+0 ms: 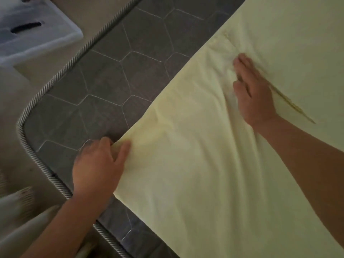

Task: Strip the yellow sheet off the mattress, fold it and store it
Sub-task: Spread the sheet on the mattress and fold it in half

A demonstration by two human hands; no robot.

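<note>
On the grey mattress [104,75], yellow sheet [204,164] (left hand [98,164] pinching its corner)

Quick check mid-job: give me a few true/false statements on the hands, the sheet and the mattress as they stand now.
1. The left hand pinches the edge of the yellow sheet. True.
2. The right hand hangs clear of the sheet. False: it lies on the sheet, fabric bunched at its fingers.
3. The grey quilted mattress is bare along its corded corner. True.
4. The sheet is folded into a neat square. False: it lies spread and wrinkled.
5. A white container stands off the mattress, upper left. True.
</note>
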